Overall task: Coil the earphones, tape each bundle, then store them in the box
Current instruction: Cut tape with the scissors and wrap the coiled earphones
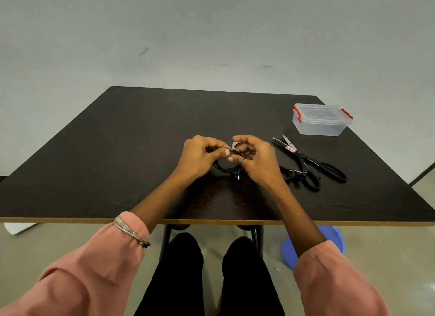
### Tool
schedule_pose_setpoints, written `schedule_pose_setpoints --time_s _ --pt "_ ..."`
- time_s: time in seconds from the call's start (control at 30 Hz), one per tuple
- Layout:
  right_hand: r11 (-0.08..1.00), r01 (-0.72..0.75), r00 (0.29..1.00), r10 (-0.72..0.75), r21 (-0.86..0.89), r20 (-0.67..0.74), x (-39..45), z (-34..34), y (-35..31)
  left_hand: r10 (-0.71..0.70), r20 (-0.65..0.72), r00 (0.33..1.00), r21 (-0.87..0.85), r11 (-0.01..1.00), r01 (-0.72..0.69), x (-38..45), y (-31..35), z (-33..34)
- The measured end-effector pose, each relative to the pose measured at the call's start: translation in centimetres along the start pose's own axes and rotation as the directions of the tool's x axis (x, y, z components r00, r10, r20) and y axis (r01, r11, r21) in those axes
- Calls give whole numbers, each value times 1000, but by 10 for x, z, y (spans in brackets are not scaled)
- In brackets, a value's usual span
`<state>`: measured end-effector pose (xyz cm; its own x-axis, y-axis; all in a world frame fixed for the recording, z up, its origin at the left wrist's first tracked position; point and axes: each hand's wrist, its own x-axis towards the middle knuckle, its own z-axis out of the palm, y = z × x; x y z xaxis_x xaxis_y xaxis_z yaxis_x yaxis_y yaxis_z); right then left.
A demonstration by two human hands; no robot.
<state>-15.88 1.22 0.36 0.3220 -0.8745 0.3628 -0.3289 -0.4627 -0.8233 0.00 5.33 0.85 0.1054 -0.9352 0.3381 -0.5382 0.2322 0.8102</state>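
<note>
Two hands meet over the middle of the table (117,151), and both sets of fingers are curled in tight on one black earphone coil (223,168). To the left, the left hand (200,156) pinches the bundle near its top, thumb and fingers narrow on the cord. Just right of it, the right hand (255,158) holds a small pale strip of tape (234,144) against that same pinched spot, so I judge the taping of this bundle is under way, not finished. Below the fingers the loops hang down with an earbud dangling.

Right of the right-hand fingers, near them, a second earphone bundle (292,174) lies on the table; whether it is taped I cannot tell. Just beyond it lie black scissors (313,165), blades open. Further right and away from the fingers stands the clear box (321,121) with red clips, lid on and seemingly nothing in it, so storing looks wholly undone.

As for the room: a dark wood-grain table with a pale edge, a bare grey-white wall behind, a pale floor, and a blue plastic stool (334,240) under the right side
</note>
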Motion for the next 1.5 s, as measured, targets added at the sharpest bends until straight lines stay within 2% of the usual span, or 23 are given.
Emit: schedule_pose_setpoints --time_s 0.07,0.13,0.23,0.33,0.5,0.63,0.77,0.83,0.87,0.93,1.0,1.07,1.17,1.23,1.37,1.5 --pt "996 49 997 -54 -72 -61 0 3 1 -25 -6 1000 -30 999 25 0 0 1" --pt "966 152 979 -176 -210 -102 -1 6 3 -80 -16 997 -96 992 78 -1 -1 3" --pt "808 312 907 -410 -499 -96 -5 12 5 -168 -13 986 -217 963 161 -1 -3 7" --pt "656 357 818 -563 -665 -116 -10 17 10 -239 62 969 -328 912 246 -1 1 9" --pt "548 393 747 -658 -738 -90 -10 19 13 -351 213 912 -473 779 411 1 6 5" --pt "563 420 732 -674 -711 -101 -13 18 18 -390 318 864 -495 709 502 3 9 2" --pt "566 408 715 -686 -717 -135 -15 18 16 -420 335 844 -551 640 536 3 9 3" --pt "613 386 735 -656 -689 -172 -15 17 14 -428 308 849 -566 635 526 4 9 5" --pt "694 363 775 -595 -621 -212 -14 16 13 -427 284 859 -570 645 509 4 9 6" --pt "882 276 888 -386 -381 -249 -11 12 8 -415 227 881 -574 674 465 3 8 8" --pt "961 168 967 -204 -219 -153 -8 6 3 -383 181 906 -572 708 414 3 7 9" --pt "996 45 999 -46 -77 -7 -6 -2 -3 -328 147 933 -569 743 351 2 5 9" --pt "948 -170 980 134 268 147 -5 -11 -12 -254 125 959 -520 806 281 1 3 6" --pt "893 -229 971 184 387 150 -3 -15 -16 -196 129 972 -478 846 235 1 3 4" --pt "863 -265 964 234 430 125 1 -14 -19 -122 142 982 -395 903 169 -1 2 2" --pt "879 -244 970 232 410 79 4 -13 -20 -143 123 982 -368 912 179 0 1 2"
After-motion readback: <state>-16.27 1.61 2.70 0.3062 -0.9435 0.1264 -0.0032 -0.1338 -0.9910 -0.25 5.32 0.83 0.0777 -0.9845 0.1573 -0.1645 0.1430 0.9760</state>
